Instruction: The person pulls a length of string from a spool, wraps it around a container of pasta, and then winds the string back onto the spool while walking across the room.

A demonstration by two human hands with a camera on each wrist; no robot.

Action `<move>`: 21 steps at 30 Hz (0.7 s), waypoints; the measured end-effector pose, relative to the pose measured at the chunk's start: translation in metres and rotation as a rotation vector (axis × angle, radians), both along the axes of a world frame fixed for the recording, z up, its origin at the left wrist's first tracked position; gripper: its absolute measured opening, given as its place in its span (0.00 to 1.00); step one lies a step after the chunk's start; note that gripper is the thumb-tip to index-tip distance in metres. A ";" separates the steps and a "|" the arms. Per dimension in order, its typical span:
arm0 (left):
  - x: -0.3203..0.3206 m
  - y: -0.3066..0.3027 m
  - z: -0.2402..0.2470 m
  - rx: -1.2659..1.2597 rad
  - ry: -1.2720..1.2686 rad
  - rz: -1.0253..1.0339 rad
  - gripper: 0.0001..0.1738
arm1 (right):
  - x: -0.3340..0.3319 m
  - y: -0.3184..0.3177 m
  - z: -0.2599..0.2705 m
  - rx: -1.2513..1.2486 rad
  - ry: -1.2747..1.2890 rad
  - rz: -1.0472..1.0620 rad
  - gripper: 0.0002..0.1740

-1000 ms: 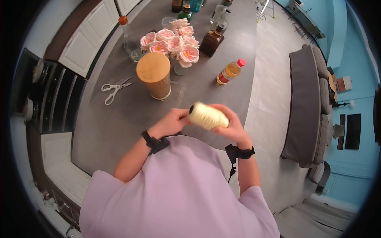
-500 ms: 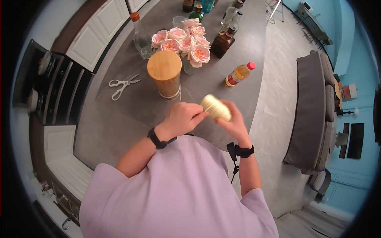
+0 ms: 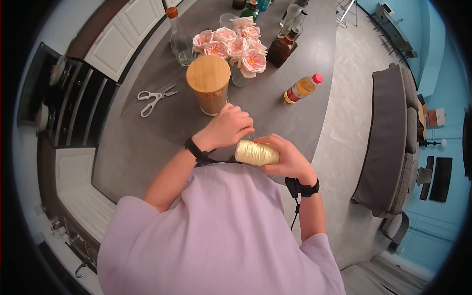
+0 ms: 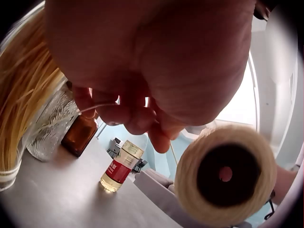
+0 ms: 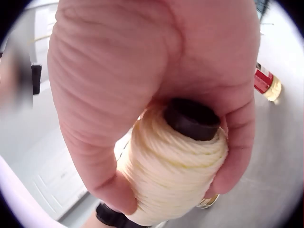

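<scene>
My right hand (image 3: 293, 160) grips a spool of pale yellow string (image 3: 256, 153), thumb on one side and fingers on the other. Its dark hollow core (image 5: 192, 118) shows in the right wrist view. With curled fingers, my left hand (image 3: 227, 127) pinches the string (image 4: 105, 104), which runs on from the fingertips to the spool. Just beyond that hand stands a clear jar (image 3: 212, 101) with a round wooden lid (image 3: 208, 73). Long, thin, noodle-like strands (image 4: 23, 90) fill it, and string circles its base (image 4: 9, 175) in the left wrist view.
White-handled scissors (image 3: 153, 100) lie left of the jar. Pink flowers in a glass vase (image 3: 241, 78) and a clear bottle with an orange cap (image 3: 181, 44) stand behind it. To the right are a brown bottle (image 3: 282, 50) and a red-capped bottle (image 3: 302, 88), near the table's edge.
The left hand has moved away from the spool toward the jar, drawing string out. The right hand has turned the spool and brought it slightly lower, closer to the body.
</scene>
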State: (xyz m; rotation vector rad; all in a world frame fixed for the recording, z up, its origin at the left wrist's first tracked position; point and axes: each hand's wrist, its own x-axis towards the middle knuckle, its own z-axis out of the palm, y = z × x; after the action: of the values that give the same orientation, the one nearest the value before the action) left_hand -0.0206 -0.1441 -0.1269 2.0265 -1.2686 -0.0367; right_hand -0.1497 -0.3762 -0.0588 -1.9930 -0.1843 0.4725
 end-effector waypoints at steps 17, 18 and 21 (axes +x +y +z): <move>-0.029 -0.001 -0.013 0.072 -0.094 0.198 0.08 | 0.013 0.029 -0.043 -0.454 -0.085 -0.158 0.47; -0.030 0.001 -0.010 -0.006 -0.106 0.214 0.09 | 0.011 0.028 -0.038 -0.513 -0.123 -0.214 0.48; -0.036 0.016 0.007 -0.123 -0.076 0.231 0.13 | 0.000 0.022 -0.027 -0.579 -0.202 -0.276 0.47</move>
State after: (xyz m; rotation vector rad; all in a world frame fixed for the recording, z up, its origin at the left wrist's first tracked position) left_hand -0.0570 -0.1281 -0.1199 2.0702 -1.0475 0.2237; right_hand -0.1496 -0.3541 -0.0857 -2.5861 0.1208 0.1497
